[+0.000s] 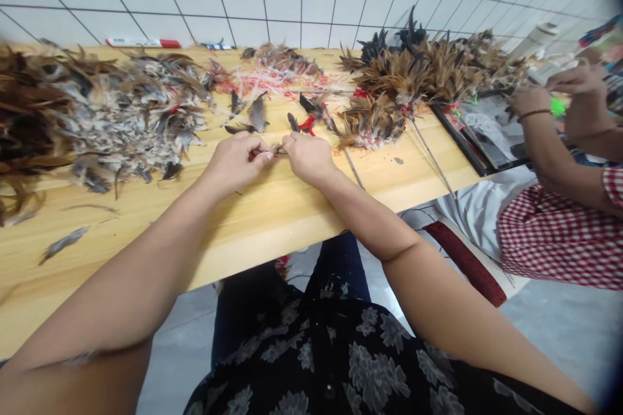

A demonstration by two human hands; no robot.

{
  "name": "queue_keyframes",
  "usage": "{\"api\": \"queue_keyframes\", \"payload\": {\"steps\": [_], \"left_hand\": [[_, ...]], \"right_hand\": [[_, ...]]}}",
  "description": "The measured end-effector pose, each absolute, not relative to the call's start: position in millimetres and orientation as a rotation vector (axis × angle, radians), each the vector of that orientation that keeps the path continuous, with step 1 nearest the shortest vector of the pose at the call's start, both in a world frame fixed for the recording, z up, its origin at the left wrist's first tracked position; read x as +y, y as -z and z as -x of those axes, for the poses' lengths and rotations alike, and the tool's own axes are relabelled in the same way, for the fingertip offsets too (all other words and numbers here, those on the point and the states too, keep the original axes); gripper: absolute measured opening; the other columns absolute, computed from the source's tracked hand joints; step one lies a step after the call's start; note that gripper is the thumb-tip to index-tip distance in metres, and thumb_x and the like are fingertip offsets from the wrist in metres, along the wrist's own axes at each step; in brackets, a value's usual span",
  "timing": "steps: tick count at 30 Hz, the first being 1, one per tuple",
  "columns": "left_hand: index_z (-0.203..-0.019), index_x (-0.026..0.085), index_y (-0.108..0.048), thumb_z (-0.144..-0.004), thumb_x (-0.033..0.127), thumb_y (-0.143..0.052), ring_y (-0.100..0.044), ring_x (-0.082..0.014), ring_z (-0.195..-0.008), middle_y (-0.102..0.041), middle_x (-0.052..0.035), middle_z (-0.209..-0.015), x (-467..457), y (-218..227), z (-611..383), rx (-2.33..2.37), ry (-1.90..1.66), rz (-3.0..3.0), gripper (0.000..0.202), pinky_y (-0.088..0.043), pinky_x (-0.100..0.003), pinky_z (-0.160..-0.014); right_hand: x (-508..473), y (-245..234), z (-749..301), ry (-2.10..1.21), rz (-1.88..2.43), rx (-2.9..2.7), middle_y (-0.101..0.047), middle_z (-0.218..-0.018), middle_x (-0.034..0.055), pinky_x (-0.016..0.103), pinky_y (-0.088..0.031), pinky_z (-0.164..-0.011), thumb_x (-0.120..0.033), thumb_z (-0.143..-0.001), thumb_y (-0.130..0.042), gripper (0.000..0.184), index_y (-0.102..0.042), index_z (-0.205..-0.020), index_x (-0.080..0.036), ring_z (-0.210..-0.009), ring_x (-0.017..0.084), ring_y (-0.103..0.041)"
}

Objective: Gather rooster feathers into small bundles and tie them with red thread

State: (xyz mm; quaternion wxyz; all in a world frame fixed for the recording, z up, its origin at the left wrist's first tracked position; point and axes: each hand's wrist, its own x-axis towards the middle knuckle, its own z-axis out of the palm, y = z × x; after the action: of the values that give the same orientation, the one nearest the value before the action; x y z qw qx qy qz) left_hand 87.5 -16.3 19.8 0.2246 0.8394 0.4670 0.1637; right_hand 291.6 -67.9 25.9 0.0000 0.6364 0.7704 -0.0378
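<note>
My left hand (239, 161) and my right hand (309, 157) meet low over the wooden table, fingertips almost touching. Both are closed in a pinch on a small brownish feather (275, 148); the fingers hide most of it. Just beyond my left hand lie loose dark feathers (257, 114). Past my right hand is a bright red tie (308, 124) among a few dark feathers. A bunch of brown feathers (372, 122) lies to the right, close to a thin stick (354, 167).
A large heap of grey and brown feathers (131, 117) covers the table's left. Brown feather bundles (423, 68) fill the back right, near a black-edged tray (457, 139). A red-and-white marker (143, 43) lies by the tiled wall. At right, a co-worker's hands (530, 100) are busy.
</note>
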Motion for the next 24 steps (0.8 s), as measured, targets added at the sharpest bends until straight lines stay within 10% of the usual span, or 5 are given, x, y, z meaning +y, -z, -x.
{"api": "queue_keyframes", "payload": {"steps": [13,24], "left_hand": [[-0.098,0.027,-0.061,-0.107,0.019,-0.071,-0.068,-0.0302,-0.096,-0.069,-0.0019,-0.093,-19.8,-37.2,-89.9,1.611,-0.438,-2.126,0.016,-0.045,-0.034,-0.087],[-0.09,0.02,-0.078,-0.093,0.003,-0.079,-0.059,-0.0192,-0.08,-0.068,0.0045,-0.078,-31.2,-57.7,-119.1,1.188,-0.808,-1.589,0.017,-0.046,-0.029,-0.081]], "right_hand": [[-60.1,-13.4,-305.2,0.271,-2.385,2.422,-0.07,-0.182,0.0238,0.047,-0.064,-0.135,-0.024,-0.135,-0.045,0.047,-0.065,-0.178,-0.014,-0.165,0.033,-0.075],[-46.5,-3.8,-300.5,0.466,-2.201,2.451,-0.087,-0.171,0.0226,0.054,-0.07,-0.135,-0.025,-0.135,-0.047,0.049,-0.074,-0.174,-0.013,-0.166,0.038,-0.083]]}}
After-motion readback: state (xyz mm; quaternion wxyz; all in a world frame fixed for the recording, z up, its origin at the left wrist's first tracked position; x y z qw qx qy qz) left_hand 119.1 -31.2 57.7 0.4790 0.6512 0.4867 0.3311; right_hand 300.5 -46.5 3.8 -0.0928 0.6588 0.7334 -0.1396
